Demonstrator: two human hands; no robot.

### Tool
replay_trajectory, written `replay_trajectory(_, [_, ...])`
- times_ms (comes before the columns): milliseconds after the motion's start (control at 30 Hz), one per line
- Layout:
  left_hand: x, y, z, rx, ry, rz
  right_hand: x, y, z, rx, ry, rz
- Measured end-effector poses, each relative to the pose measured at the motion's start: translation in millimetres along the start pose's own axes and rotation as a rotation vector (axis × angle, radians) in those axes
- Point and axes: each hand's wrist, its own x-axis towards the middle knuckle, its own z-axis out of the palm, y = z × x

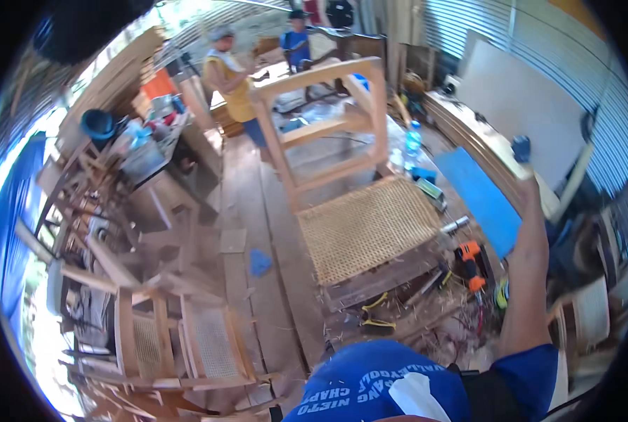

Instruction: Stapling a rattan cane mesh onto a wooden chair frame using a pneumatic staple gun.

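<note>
My right arm reaches up along the right side, and my right hand [528, 176] is far out near a ledge of stacked boards. A dark blue rounded object [521, 148] shows at its fingertips; the hand looks closed on it, but blur hides what it is. My left hand is not in view. In front of me a light wooden chair [286, 165] with a woven cane seat [370, 225] stands on a cluttered workbench. Beside the seat lie an orange and black power drill [471, 266] and yellow-handled pliers [377, 313].
A clear plastic bottle [412, 144] stands behind the seat, and a blue sheet [479, 200] lies right of the bench. Chair frames with cane panels [215, 337] are piled at left. Two people, one in a yellow top [235, 91], are at the back. Wood shavings litter the bench.
</note>
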Motion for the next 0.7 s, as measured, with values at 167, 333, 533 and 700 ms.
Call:
replay_trajectory(167, [20.0,28.3,-5.5,0.133,0.118,0.107,44.5,24.2,16.7,-0.013,0.124,0.116])
replay_trajectory(333, [-23.5,-1.6,7.9,0.397,-0.112,0.090,31.0,68.2,10.0,0.348,-0.355,-0.068])
replay_trajectory(533, [-207.5,-112.0,-61.2,0.778,-0.441,-0.108,-144.6,-10.2,5.6,0.403,-0.752,-0.060])
replay_trajectory(700, [-201.7,-44.1,-34.5,0.811,-0.552,-0.199,-295.1,44.7,83.4,0.317,-1.004,-0.215])
